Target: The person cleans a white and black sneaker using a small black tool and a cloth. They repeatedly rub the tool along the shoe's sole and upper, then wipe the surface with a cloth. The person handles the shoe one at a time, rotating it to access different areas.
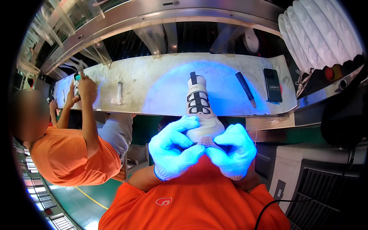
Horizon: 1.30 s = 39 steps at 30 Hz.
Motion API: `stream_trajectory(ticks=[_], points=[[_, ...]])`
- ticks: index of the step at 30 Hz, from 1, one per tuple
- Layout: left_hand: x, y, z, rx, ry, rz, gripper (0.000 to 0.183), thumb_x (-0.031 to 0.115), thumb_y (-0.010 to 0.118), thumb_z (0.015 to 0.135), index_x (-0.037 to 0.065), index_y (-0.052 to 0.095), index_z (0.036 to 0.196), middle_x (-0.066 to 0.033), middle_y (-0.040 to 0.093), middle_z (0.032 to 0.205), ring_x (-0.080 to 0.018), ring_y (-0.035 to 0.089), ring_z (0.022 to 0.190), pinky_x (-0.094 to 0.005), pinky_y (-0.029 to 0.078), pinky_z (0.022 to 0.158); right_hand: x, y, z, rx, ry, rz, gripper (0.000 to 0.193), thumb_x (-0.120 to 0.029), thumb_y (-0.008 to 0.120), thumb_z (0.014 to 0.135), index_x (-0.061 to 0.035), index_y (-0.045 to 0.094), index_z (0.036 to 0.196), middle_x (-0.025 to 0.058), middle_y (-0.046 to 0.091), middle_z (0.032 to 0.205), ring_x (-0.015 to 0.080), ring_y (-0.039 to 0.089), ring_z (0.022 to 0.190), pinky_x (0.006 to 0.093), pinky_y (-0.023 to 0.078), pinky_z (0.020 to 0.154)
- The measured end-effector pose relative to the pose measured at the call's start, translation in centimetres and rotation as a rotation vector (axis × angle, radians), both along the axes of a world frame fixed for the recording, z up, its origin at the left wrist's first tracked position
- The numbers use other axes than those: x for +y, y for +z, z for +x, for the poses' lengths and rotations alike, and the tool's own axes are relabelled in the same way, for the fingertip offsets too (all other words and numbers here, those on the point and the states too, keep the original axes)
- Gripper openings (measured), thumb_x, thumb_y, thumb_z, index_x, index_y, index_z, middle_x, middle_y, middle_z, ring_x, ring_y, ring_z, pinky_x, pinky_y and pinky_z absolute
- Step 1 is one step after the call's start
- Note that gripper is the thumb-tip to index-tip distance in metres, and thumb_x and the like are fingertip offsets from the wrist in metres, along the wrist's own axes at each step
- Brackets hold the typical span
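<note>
1. Pale worktable (134, 92) spans the background, partly lit by blue light (168, 86).
2. Light-coloured shoe (196, 120): at the table's near edge, between both hands; its long axis runs away from the person, toe toward the body, dark pull tab (193, 78) farthest.
3. Gloved left hand (174, 149) and gloved right hand (235, 151): curled inward, thumbs close together, clamped on the toe's sides.
4. Dark phone (272, 90): right of the shoe.
5. Slim dark tool (244, 87): between them.

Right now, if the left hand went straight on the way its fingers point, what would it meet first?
The pale shoe: the left hand already touches its toe end. Beyond it, roughly in line, is the right hand, though exact depth is unclear.
</note>
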<state>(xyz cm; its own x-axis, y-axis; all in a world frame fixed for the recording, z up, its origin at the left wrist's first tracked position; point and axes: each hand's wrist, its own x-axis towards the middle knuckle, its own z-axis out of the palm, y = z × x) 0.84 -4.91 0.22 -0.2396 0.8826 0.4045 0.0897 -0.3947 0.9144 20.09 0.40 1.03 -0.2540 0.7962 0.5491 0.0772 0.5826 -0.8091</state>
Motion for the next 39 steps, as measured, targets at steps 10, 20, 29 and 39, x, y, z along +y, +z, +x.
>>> stream_trajectory(ticks=[10, 20, 29, 39], points=[[-0.1, 0.9, -1.1, -0.031, -0.105, -0.065, 0.03, 0.004, 0.095, 0.086, -0.001, 0.066, 0.094, -0.0303, 0.073, 0.137, -0.0329, 0.074, 0.124, -0.0449, 0.059, 0.104, 0.1, 0.2, -0.4, 0.141, 0.007, -0.07, 0.051, 0.0, 0.099, 0.082, -0.0021, 0.072, 0.126, 0.0019, 0.064, 0.081, 0.0092, 0.06, 0.068, 0.0275, 0.048, 0.057], [2.2, 1.5, -3.6, 0.154, -0.295, -0.121, 0.061, 0.03, 0.094, 0.088, -0.004, 0.071, 0.134, -0.0239, 0.071, 0.144, -0.0357, 0.066, 0.139, -0.0502, 0.05, 0.121, -0.3, -0.6, -0.5, 0.154, 0.047, -0.133, 0.086, -0.006, 0.099, 0.084, 0.0047, 0.054, 0.157, -0.0033, 0.062, 0.086, 0.0036, 0.057, 0.075, 0.023, 0.05, 0.064], [2.8, 1.1, -3.8, 0.07, -0.487, -0.24, 0.069, 0.042, 0.086, 0.09, -0.003, 0.075, 0.141, -0.0203, 0.071, 0.15, -0.0376, 0.052, 0.155, -0.055, 0.033, 0.132, -0.7, -0.3, -0.7, 0.125, 0.015, -0.097, 0.079, -0.012, 0.1, 0.083, 0.0025, 0.061, 0.151, 0.0056, 0.07, 0.09, 0.012, 0.065, 0.075, 0.0313, 0.058, 0.067], [2.0, 2.4, -3.2, -0.208, -0.467, -0.459, 0.053, 0.029, 0.089, 0.091, 0.0, 0.077, 0.134, -0.0211, 0.064, 0.154, -0.0342, 0.049, 0.157, -0.0515, 0.04, 0.128, -0.8, -0.4, -1.3, 0.165, 0.023, -0.056, 0.078, -0.004, 0.097, 0.081, -0.0002, 0.064, 0.151, 0.003, 0.06, 0.077, 0.0166, 0.058, 0.062, 0.0328, 0.054, 0.059]])
